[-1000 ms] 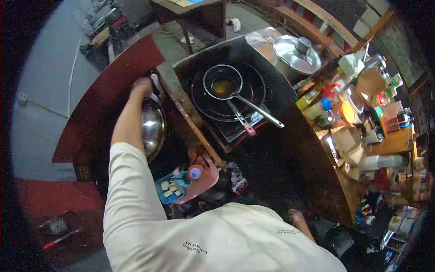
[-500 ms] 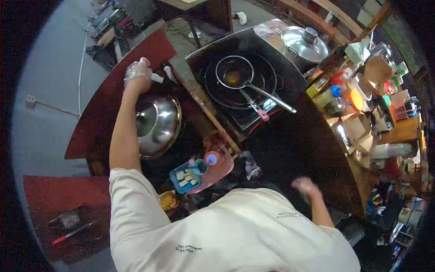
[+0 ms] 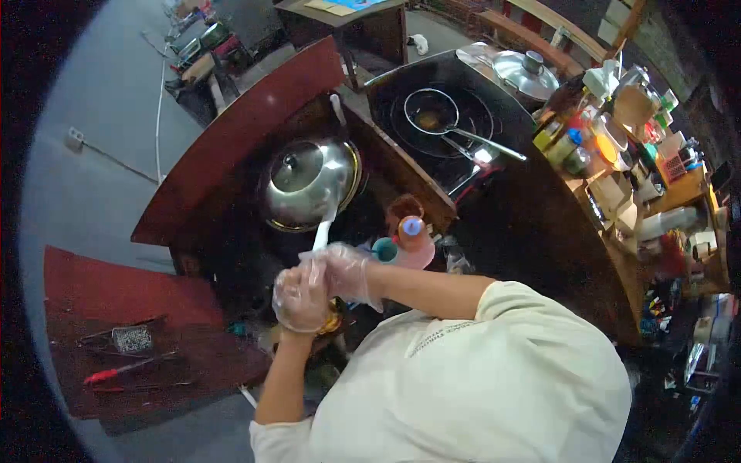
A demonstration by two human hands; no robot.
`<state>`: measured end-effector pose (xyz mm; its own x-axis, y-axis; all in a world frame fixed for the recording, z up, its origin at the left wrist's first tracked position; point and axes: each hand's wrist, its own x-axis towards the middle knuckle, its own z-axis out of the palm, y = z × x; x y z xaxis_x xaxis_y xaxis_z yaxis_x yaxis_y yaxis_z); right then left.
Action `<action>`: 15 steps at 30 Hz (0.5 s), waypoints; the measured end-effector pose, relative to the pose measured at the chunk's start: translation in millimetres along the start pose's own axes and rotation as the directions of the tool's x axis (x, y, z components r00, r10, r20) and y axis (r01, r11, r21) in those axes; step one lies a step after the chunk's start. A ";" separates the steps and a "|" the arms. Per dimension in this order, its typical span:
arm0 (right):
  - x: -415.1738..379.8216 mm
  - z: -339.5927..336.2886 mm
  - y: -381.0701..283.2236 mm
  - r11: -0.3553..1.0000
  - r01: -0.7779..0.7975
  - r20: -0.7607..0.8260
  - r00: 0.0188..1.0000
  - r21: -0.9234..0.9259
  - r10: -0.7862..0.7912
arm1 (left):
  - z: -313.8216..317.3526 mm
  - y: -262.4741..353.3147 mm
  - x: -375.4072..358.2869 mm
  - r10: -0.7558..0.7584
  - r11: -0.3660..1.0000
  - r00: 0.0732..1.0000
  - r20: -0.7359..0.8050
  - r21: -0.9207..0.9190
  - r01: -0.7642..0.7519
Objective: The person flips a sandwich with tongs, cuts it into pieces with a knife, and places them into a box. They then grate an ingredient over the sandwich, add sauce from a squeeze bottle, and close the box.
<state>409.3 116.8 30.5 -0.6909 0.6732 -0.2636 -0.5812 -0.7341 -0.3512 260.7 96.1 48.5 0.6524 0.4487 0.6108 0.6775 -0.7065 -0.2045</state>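
Observation:
My left hand (image 3: pixel 299 299), in a clear plastic glove, is closed around the lower end of a long white utensil (image 3: pixel 323 234). My right hand (image 3: pixel 345 272), gloved too, presses against the left from the side, its fingers closed at the same end. The utensil's far part points away and overlaps the shiny domed lid (image 3: pixel 312 181) of a pan. Beyond my right wrist are a teal cup (image 3: pixel 384 248) and an orange bottle with a pale purple cap (image 3: pixel 412 226). The blue tray of white cubes is mostly hidden behind my arms.
A strainer (image 3: pixel 431 112) rests over a pan on the black cooktop (image 3: pixel 390 89). Another white handle (image 3: pixel 337 109) lies by the wooden divider. A steel lid (image 3: pixel 525 75) stands behind; jars and boxes (image 3: pixel 610 154) crowd the right. A red-handled tool (image 3: pixel 116 374) lies at lower left.
My left hand has come back from beyond the domed lid, bringing the white utensil close to my body. My right hand has swung in from the right to meet it. The view has shifted.

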 end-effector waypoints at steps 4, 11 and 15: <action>28.6 -27.6 68.7 0.751 0.077 -0.028 0.992 -0.656 -0.126 | -32.1 19.5 -80.2 -0.619 0.742 0.785 0.022 -0.311 0.594; 46.0 30.7 110.3 0.629 -0.194 0.047 0.937 -0.753 0.345 | -34.9 5.7 -149.3 -0.698 -0.662 0.058 0.713 -0.675 0.327; 78.3 17.3 53.5 -0.063 0.347 0.260 0.799 -0.936 0.542 | -37.5 1.4 -173.7 -0.779 -0.511 -0.034 0.627 -0.602 0.614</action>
<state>316.6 128.7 6.6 -0.9789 0.1174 -0.1673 0.1991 0.3641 -0.9098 135.6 -3.4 -29.2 -0.3368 0.8778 -0.3407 -0.1503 0.3071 0.9397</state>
